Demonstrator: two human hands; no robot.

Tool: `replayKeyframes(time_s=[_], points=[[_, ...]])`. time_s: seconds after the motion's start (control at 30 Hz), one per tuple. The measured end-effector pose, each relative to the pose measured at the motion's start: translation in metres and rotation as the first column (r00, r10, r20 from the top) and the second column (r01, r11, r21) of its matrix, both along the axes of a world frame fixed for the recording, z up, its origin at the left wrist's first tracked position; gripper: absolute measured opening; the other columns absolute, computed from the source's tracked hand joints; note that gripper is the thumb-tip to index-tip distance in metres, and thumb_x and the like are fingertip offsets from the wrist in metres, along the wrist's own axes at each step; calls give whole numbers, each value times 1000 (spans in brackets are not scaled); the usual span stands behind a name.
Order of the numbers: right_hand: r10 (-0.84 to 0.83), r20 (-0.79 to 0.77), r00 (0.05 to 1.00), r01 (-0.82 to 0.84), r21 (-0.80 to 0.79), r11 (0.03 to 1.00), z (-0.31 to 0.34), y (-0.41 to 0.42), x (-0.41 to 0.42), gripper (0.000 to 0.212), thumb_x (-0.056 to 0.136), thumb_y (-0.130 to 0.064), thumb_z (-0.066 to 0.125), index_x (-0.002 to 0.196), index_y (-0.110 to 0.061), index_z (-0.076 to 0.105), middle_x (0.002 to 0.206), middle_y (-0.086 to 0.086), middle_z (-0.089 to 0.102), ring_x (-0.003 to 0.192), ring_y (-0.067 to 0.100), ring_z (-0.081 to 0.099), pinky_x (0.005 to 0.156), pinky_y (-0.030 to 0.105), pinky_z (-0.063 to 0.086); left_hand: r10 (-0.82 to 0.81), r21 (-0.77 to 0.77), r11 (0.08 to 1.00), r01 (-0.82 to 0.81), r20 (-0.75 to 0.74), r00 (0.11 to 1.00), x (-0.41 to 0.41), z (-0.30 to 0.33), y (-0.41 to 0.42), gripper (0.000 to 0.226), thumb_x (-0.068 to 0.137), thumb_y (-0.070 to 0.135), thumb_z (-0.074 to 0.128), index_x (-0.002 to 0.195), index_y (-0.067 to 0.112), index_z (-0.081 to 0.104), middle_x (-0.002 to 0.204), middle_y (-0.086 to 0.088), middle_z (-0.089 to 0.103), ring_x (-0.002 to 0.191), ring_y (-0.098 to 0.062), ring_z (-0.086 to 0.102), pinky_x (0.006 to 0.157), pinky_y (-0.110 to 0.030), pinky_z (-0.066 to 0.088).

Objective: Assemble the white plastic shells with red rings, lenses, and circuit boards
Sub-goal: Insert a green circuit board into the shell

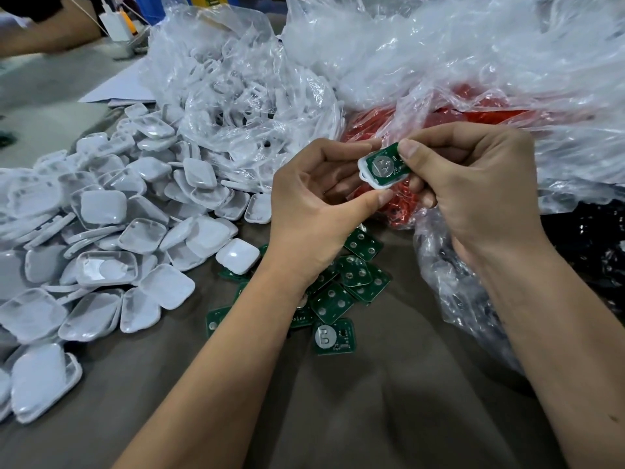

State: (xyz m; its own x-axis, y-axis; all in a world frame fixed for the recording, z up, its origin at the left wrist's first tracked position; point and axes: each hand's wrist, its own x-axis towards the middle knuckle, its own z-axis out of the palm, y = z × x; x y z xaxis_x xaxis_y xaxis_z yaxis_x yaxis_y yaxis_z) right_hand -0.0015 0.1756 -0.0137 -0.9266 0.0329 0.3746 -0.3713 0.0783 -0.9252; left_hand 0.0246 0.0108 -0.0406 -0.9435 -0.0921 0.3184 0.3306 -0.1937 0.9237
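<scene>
Both hands hold one white plastic shell [366, 173] in mid-air above the table. A green circuit board [389, 167] with a round silver contact sits in the shell. My left hand [314, 211] grips the shell from the left and below, thumb under its lower edge. My right hand [473, 184] pinches the board's upper right corner, thumb on top. Loose green circuit boards [341, 289] lie on the table under my wrists. A bag of red rings [439, 113] lies just behind my hands. A pile of white shells [111, 238] covers the table's left side.
Crumpled clear plastic bags [456, 52] fill the back and right; one at the back centre [236, 96] holds white parts. A dark bag [588, 242] lies at the right. Another person's arm [40, 32] rests at the far left. Brown table surface [372, 401] shows in front.
</scene>
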Motion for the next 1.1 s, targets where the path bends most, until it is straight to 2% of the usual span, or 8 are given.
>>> replayKeyframes(time_s=[0.27, 0.4, 0.6, 0.7, 0.8, 0.9, 1.0, 1.1], points=[[-23, -76, 997, 32, 117, 993, 0, -2, 3, 3, 88, -17, 81, 88, -20, 79, 75, -8, 77, 58, 5, 69, 53, 16, 50, 12, -1, 1000, -12, -2, 1000, -1, 0, -1, 40, 71, -10, 86, 105, -2, 67, 117, -15, 75, 109, -29, 73, 96, -49, 59], [-55, -88, 995, 70, 171, 983, 0, -3, 3, 4, 86, -21, 83, 88, -21, 80, 79, -8, 79, 69, 11, 76, 60, 24, 57, 5, 12, 1000, -5, -11, 1000, -1, 0, -1, 40, 71, -13, 85, 105, -3, 66, 118, -17, 74, 109, -30, 73, 94, -45, 59], [-73, -71, 995, 86, 204, 975, -1, -2, 3, 9, 85, -24, 85, 83, -22, 77, 77, -9, 77, 66, 10, 74, 57, 23, 56, -18, 22, 1000, 19, -30, 999, 1, 1, 0, 39, 71, -15, 84, 103, -3, 66, 119, -18, 74, 111, -30, 73, 95, -45, 59], [-58, -29, 998, 62, 169, 984, -2, -1, 2, 14, 85, -23, 86, 90, -14, 76, 82, -1, 78, 72, 17, 76, 61, 30, 60, -35, 45, 998, 37, -38, 999, 2, 2, 0, 39, 71, -18, 82, 104, -4, 65, 119, -19, 73, 111, -31, 73, 94, -44, 59], [37, 88, 995, -43, 62, 997, -2, 1, 1, 9, 87, -19, 83, 92, -15, 77, 81, 6, 77, 59, 12, 68, 46, 20, 48, -53, 71, 996, 56, -44, 998, 4, 3, 0, 38, 72, -20, 80, 103, -3, 65, 120, -20, 73, 111, -32, 72, 94, -47, 59], [179, 203, 963, -164, -87, 983, -2, 3, 0, 5, 91, -12, 79, 87, -11, 80, 75, 13, 75, 51, 13, 57, 39, 19, 40, -77, 85, 993, 80, -39, 996, 5, 4, 0, 39, 73, -22, 78, 106, -5, 63, 121, -21, 72, 112, -33, 72, 94, -50, 59], [169, 219, 961, -144, -124, 982, -3, 4, 0, 2, 89, -8, 80, 87, -8, 79, 77, 18, 75, 50, 14, 56, 40, 18, 42, -82, 54, 995, 82, -8, 997, 4, 5, -1, 39, 73, -18, 80, 107, -5, 64, 118, -17, 74, 109, -29, 73, 92, -44, 60], [123, 183, 975, -108, -89, 990, -3, 3, 0, 4, 88, -6, 81, 89, -8, 77, 77, 12, 77, 52, 14, 59, 44, 20, 44, -63, 13, 998, 63, 89, 994, 4, 6, -2, 40, 79, -4, 83, 115, 4, 68, 106, -11, 76, 91, -21, 74, 82, -36, 61]])
